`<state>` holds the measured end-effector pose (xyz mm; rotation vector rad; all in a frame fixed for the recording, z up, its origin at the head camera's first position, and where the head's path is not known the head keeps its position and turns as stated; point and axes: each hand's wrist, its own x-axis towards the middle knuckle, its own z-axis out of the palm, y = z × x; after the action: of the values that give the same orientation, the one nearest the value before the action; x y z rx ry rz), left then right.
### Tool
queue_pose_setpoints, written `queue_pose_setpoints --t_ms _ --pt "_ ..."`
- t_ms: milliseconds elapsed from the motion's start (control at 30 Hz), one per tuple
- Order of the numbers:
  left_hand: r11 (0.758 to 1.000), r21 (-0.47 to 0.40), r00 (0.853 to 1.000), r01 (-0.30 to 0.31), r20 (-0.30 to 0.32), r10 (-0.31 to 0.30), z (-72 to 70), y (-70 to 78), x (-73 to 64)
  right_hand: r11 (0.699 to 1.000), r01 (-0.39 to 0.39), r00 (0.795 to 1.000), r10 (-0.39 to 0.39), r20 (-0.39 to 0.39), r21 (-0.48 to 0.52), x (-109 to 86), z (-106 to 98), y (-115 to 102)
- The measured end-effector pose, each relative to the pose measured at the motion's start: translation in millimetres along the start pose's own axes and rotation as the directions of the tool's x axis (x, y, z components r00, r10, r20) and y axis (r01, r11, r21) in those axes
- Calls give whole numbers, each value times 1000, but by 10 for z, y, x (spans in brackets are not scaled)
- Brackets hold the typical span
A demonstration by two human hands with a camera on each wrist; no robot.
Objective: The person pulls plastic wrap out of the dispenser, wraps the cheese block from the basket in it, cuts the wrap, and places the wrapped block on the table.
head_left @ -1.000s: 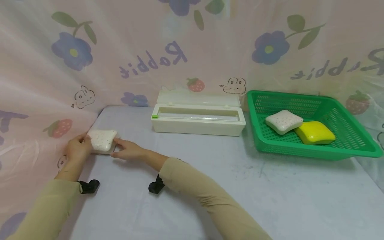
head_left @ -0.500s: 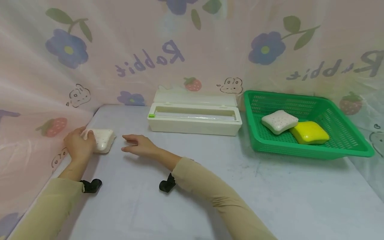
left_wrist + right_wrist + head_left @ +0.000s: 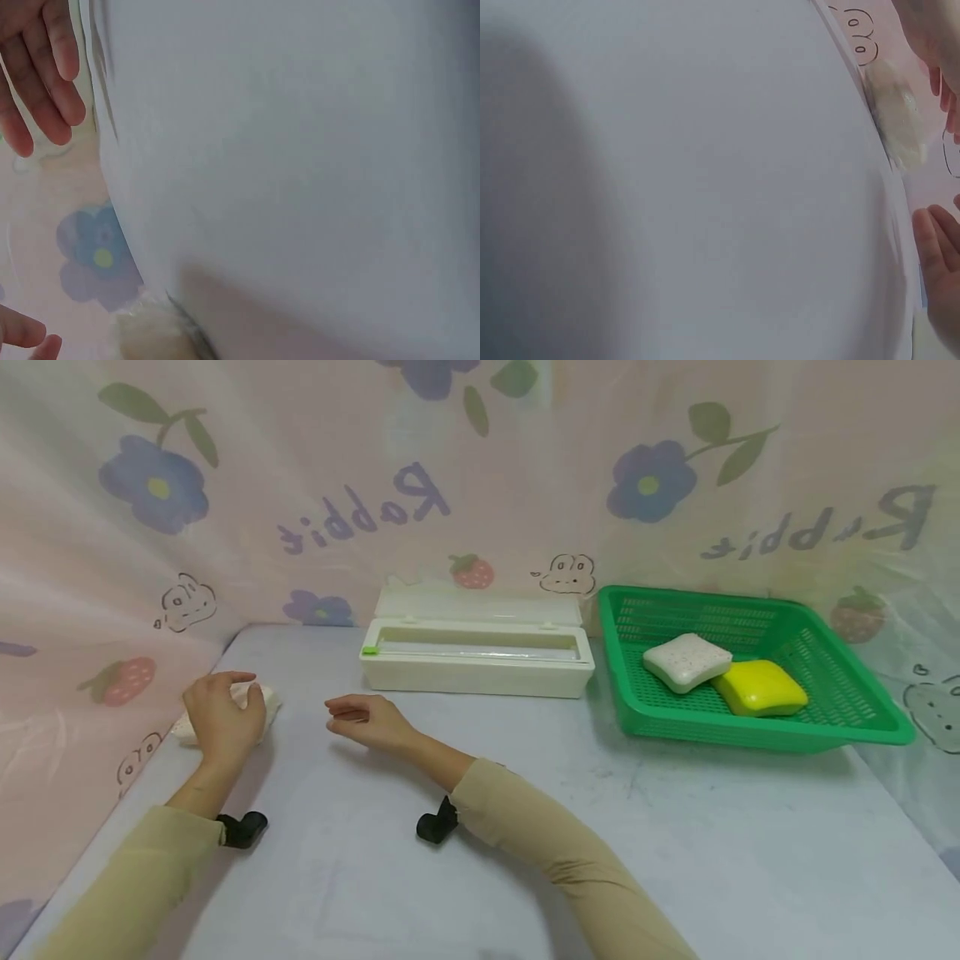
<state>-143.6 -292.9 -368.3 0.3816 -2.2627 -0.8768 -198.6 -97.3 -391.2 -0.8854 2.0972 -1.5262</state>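
A speckled white, pillow-shaped block (image 3: 272,703) in shiny clear film lies at the left edge of the table, partly hidden behind my left hand (image 3: 223,714). That hand stands over its near side with loosely bent fingers and the thumb apart, gripping nothing. In the right wrist view the wrapped block (image 3: 897,112) shows between both hands, free of their fingers. My right hand (image 3: 371,720) is held to the right of the block with its fingers relaxed and nothing in them.
A white cling film dispenser (image 3: 472,678) stands at the back with its lid (image 3: 480,603) raised and a roll inside. To its right is a green basket (image 3: 750,735) holding another speckled white block (image 3: 686,662) and a yellow block (image 3: 761,687). A printed curtain borders the table (image 3: 675,860).
My right hand has left the block's right side and drawn back to the right. My left hand has let go of its left side and shifted right, in front of it.
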Motion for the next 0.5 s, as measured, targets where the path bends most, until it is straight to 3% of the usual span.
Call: queue_pose_setpoints --t_ms 500 --pt "991 -76 991 -109 71 114 212 238 -118 997 73 994 -76 -75 -40 -209 -289 46"
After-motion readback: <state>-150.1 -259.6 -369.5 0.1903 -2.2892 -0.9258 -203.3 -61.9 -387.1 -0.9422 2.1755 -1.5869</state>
